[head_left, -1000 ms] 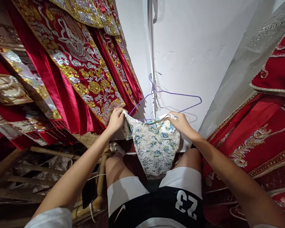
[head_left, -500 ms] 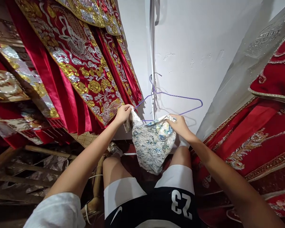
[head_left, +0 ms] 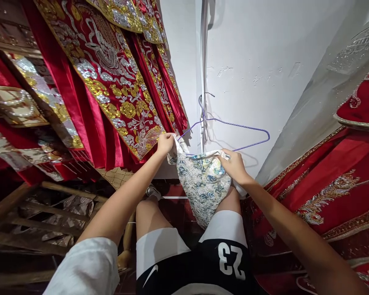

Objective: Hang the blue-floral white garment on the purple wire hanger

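A small garment of white cloth with a blue and yellow floral pattern (head_left: 203,184) hangs between my two hands in front of the white wall. My left hand (head_left: 165,143) pinches its upper left corner, raised beside the red embroidered cloth. My right hand (head_left: 233,166) grips its upper right edge, fingers closed. Just behind the garment a purple wire hanger (head_left: 233,123) hangs from a hook on a white pipe (head_left: 204,73); the garment's top edge lies along the hanger's lower bar.
Red garments with gold and silver embroidery (head_left: 110,73) hang close on the left, and more red embroidered cloth (head_left: 335,184) fills the right. A bamboo frame (head_left: 33,200) stands at lower left. My legs in black and white shorts (head_left: 221,254) are below.
My left hand has risen and moved right with the garment's corner, up to the hanger's left arm. The cloth now hangs narrower and more bunched. My right hand shifted slightly.
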A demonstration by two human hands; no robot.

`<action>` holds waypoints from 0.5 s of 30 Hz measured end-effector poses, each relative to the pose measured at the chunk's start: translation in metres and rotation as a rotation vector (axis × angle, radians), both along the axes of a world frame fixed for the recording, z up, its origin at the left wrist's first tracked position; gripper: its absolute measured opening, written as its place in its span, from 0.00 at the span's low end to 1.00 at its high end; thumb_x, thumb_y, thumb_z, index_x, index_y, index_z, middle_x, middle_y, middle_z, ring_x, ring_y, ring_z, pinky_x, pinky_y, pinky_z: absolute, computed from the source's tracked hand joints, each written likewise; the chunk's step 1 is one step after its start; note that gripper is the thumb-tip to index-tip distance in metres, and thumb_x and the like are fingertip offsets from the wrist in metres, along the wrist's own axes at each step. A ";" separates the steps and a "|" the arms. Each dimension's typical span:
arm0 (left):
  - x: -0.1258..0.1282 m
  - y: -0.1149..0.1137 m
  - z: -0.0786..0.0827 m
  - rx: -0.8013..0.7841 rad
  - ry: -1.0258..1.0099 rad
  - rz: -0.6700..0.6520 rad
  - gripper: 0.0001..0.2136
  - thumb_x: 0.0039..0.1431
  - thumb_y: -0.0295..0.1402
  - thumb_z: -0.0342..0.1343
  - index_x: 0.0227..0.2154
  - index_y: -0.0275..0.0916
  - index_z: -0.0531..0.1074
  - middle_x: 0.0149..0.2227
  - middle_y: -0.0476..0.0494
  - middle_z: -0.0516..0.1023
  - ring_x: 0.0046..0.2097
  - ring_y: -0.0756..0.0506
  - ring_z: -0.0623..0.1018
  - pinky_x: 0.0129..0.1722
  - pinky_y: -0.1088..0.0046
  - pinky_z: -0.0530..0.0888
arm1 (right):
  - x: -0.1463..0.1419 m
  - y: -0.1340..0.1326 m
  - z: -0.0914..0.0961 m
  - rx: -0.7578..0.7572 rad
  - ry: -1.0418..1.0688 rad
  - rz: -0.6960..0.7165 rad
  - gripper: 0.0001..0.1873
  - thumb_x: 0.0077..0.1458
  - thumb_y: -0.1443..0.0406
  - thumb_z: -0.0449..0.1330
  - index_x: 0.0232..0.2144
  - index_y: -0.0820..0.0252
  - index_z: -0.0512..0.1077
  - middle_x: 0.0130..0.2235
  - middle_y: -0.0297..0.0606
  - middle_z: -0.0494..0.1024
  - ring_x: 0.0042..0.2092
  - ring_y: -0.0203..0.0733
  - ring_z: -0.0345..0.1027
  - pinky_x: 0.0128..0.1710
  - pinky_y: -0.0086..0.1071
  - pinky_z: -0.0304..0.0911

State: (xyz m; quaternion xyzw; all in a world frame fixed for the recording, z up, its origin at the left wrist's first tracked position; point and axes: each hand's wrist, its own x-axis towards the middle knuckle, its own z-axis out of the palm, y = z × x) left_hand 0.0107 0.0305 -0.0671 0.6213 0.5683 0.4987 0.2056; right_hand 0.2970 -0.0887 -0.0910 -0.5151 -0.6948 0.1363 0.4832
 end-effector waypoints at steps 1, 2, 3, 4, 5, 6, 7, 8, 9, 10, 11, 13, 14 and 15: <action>0.007 0.000 0.004 0.023 -0.023 -0.035 0.15 0.58 0.34 0.49 0.37 0.35 0.80 0.35 0.41 0.82 0.38 0.43 0.78 0.39 0.69 0.73 | -0.002 0.001 -0.002 -0.009 0.006 0.012 0.11 0.55 0.59 0.58 0.29 0.58 0.76 0.26 0.37 0.77 0.31 0.44 0.68 0.31 0.32 0.59; 0.014 -0.001 0.009 0.048 -0.039 -0.089 0.15 0.59 0.34 0.49 0.39 0.35 0.80 0.35 0.41 0.82 0.38 0.43 0.78 0.39 0.70 0.74 | -0.004 0.001 -0.003 -0.018 0.011 0.022 0.11 0.55 0.59 0.58 0.29 0.58 0.76 0.26 0.37 0.77 0.31 0.44 0.68 0.31 0.32 0.59; 0.019 -0.002 0.013 0.074 -0.050 -0.161 0.15 0.60 0.35 0.50 0.40 0.35 0.80 0.35 0.41 0.82 0.39 0.43 0.78 0.40 0.70 0.74 | -0.005 0.002 -0.004 -0.025 0.017 0.032 0.11 0.55 0.59 0.58 0.29 0.58 0.76 0.26 0.37 0.78 0.31 0.44 0.68 0.31 0.32 0.59; 0.022 -0.005 0.017 0.099 -0.049 -0.238 0.15 0.60 0.35 0.50 0.40 0.35 0.80 0.35 0.42 0.82 0.39 0.44 0.78 0.40 0.70 0.74 | -0.005 0.003 -0.004 -0.025 0.025 0.045 0.11 0.55 0.60 0.57 0.29 0.58 0.77 0.28 0.37 0.78 0.31 0.44 0.69 0.32 0.32 0.60; 0.023 -0.008 0.021 0.122 -0.039 -0.306 0.15 0.60 0.36 0.51 0.40 0.35 0.79 0.35 0.42 0.81 0.39 0.44 0.77 0.40 0.70 0.73 | -0.003 0.003 -0.004 -0.018 0.035 0.057 0.11 0.55 0.60 0.57 0.31 0.58 0.77 0.30 0.37 0.80 0.33 0.45 0.71 0.34 0.33 0.62; 0.023 -0.012 0.024 0.145 -0.018 -0.351 0.14 0.61 0.37 0.51 0.40 0.36 0.79 0.35 0.42 0.81 0.39 0.44 0.77 0.40 0.71 0.73 | 0.001 0.004 -0.002 0.000 0.046 0.061 0.11 0.55 0.61 0.57 0.33 0.58 0.79 0.33 0.38 0.82 0.36 0.46 0.72 0.36 0.34 0.64; 0.021 -0.016 0.026 0.166 0.013 -0.367 0.14 0.61 0.37 0.50 0.40 0.36 0.78 0.35 0.43 0.80 0.39 0.44 0.76 0.40 0.71 0.72 | 0.006 0.006 0.001 0.029 0.058 0.050 0.12 0.55 0.62 0.58 0.37 0.58 0.80 0.37 0.39 0.83 0.38 0.48 0.73 0.38 0.35 0.65; 0.019 -0.020 0.028 0.188 0.047 -0.364 0.14 0.62 0.37 0.50 0.39 0.36 0.77 0.35 0.43 0.80 0.38 0.45 0.76 0.40 0.71 0.72 | 0.014 0.008 0.006 0.066 0.069 0.016 0.14 0.54 0.62 0.58 0.41 0.57 0.80 0.41 0.41 0.83 0.39 0.48 0.74 0.40 0.37 0.66; 0.016 -0.024 0.030 0.212 0.081 -0.351 0.13 0.62 0.37 0.49 0.38 0.37 0.76 0.35 0.44 0.79 0.38 0.45 0.75 0.40 0.72 0.71 | 0.023 0.011 0.012 0.104 0.081 -0.040 0.18 0.53 0.63 0.60 0.45 0.57 0.80 0.44 0.42 0.83 0.40 0.49 0.74 0.41 0.38 0.67; 0.013 -0.027 0.033 0.233 0.116 -0.337 0.13 0.62 0.37 0.48 0.37 0.37 0.76 0.34 0.45 0.78 0.37 0.45 0.75 0.39 0.72 0.70 | 0.032 0.016 0.020 0.138 0.093 -0.109 0.21 0.51 0.63 0.61 0.49 0.57 0.79 0.46 0.44 0.83 0.40 0.49 0.74 0.41 0.39 0.67; 0.010 -0.031 0.036 0.250 0.152 -0.324 0.12 0.62 0.36 0.48 0.36 0.37 0.75 0.34 0.46 0.78 0.37 0.45 0.74 0.39 0.72 0.69 | 0.042 0.021 0.028 0.161 0.102 -0.181 0.24 0.49 0.64 0.63 0.50 0.58 0.78 0.45 0.45 0.82 0.39 0.49 0.73 0.40 0.39 0.67; 0.006 -0.036 0.042 0.257 0.218 -0.306 0.11 0.62 0.34 0.47 0.34 0.38 0.74 0.32 0.47 0.76 0.35 0.45 0.73 0.37 0.72 0.68 | 0.062 0.034 0.048 0.144 0.092 -0.303 0.20 0.47 0.66 0.65 0.45 0.62 0.80 0.40 0.46 0.82 0.38 0.48 0.72 0.38 0.39 0.66; 0.004 -0.037 0.045 0.249 0.244 -0.292 0.11 0.61 0.33 0.46 0.33 0.38 0.73 0.31 0.47 0.75 0.34 0.45 0.73 0.36 0.72 0.67 | 0.071 0.039 0.057 0.097 0.072 -0.337 0.15 0.46 0.67 0.65 0.39 0.64 0.80 0.36 0.46 0.82 0.36 0.47 0.72 0.37 0.38 0.65; 0.002 -0.038 0.049 0.240 0.265 -0.267 0.10 0.61 0.32 0.45 0.32 0.38 0.73 0.30 0.47 0.75 0.34 0.45 0.72 0.36 0.71 0.66 | 0.079 0.043 0.066 0.023 0.054 -0.332 0.09 0.47 0.68 0.64 0.33 0.66 0.80 0.32 0.45 0.80 0.35 0.46 0.72 0.36 0.37 0.63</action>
